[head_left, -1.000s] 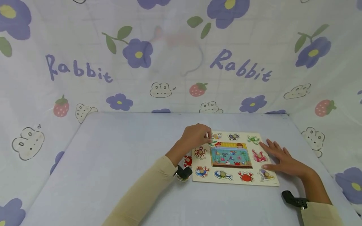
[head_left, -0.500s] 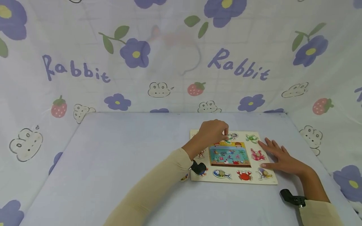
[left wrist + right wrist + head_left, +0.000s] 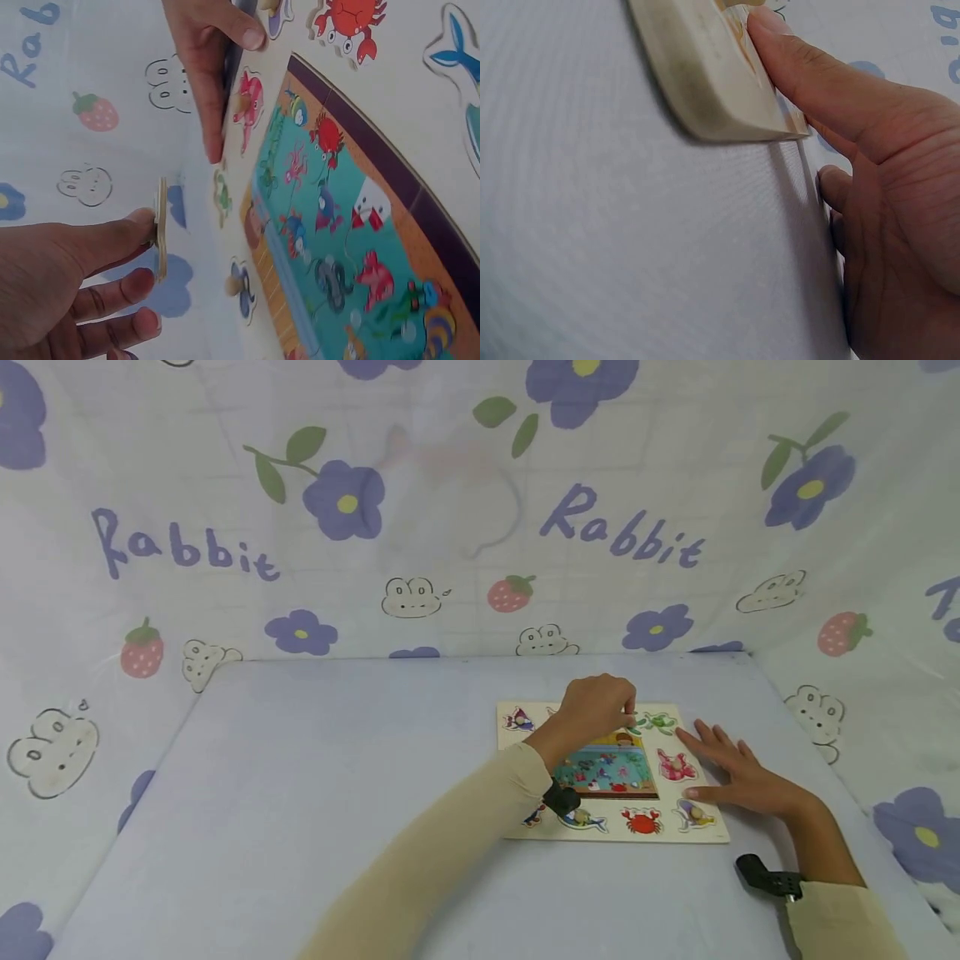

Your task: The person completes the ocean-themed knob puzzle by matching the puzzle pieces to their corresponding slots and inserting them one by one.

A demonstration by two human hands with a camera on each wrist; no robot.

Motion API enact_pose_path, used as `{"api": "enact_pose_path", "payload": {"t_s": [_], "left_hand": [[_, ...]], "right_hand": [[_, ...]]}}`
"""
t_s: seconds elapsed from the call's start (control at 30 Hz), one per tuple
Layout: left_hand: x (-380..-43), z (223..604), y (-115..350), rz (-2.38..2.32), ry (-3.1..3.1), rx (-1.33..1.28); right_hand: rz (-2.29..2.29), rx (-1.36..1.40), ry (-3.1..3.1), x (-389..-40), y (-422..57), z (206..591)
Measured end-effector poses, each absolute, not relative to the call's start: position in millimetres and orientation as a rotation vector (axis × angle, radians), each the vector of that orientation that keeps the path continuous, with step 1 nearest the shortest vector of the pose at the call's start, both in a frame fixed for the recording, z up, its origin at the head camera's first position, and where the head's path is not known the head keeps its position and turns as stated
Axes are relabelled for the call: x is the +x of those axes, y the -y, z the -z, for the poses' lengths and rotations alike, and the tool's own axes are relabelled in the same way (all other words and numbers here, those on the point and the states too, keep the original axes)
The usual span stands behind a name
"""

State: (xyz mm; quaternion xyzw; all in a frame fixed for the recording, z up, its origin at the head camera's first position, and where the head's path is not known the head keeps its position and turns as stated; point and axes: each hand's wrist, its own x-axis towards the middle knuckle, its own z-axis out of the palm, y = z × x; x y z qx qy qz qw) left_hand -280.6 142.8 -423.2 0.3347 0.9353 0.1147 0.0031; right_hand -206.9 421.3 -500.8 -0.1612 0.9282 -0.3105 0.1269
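A wooden puzzle board (image 3: 670, 828) with sea-animal pictures lies on the table. Above its far edge, my left hand (image 3: 597, 707) pinches a thin wooden puzzle piece (image 3: 160, 232) between thumb and fingers. The piece is edge-on in the left wrist view; a bit of green shows on it in the head view. Just right of that hand is the green turtle picture (image 3: 660, 722). My right hand (image 3: 742, 781) lies spread at the board's right edge, its thumb (image 3: 810, 67) on the board. The pink animal (image 3: 677, 766) and the shell (image 3: 696, 816) are near its fingertips.
A fish-tank picture (image 3: 611, 772) fills the board's middle, partly hidden by my left forearm. A red crab (image 3: 642, 821) and a blue fish (image 3: 583, 820) are along the near edge. A patterned curtain (image 3: 450, 527) hangs behind the table (image 3: 337, 760).
My left hand has moved right across the board's far edge, from its left corner toward the turtle picture, carrying the puzzle piece. The right hand has stayed at the board's edge.
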Motion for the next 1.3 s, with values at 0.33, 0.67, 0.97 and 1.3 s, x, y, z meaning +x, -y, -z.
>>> {"api": "enact_pose_path", "payload": {"t_s": [0.33, 0.67, 0.97, 1.3], "left_hand": [[-289, 436, -172, -0.391, -2.941, 1.018], [-296, 443, -187, -0.411, -2.965, 0.968], [-295, 448, -198, -0.373, -2.965, 0.952], [-299, 453, -211, -0.345, -2.977, 0.969]], "right_hand": [[0.874, -0.457, -2.706, -208, -421, 500], [0.877, -0.450, -2.698, -208, -423, 498], [0.908, -0.443, -2.691, -208, -425, 499], [0.881, -0.449, -2.709, -209, -426, 499]]}}
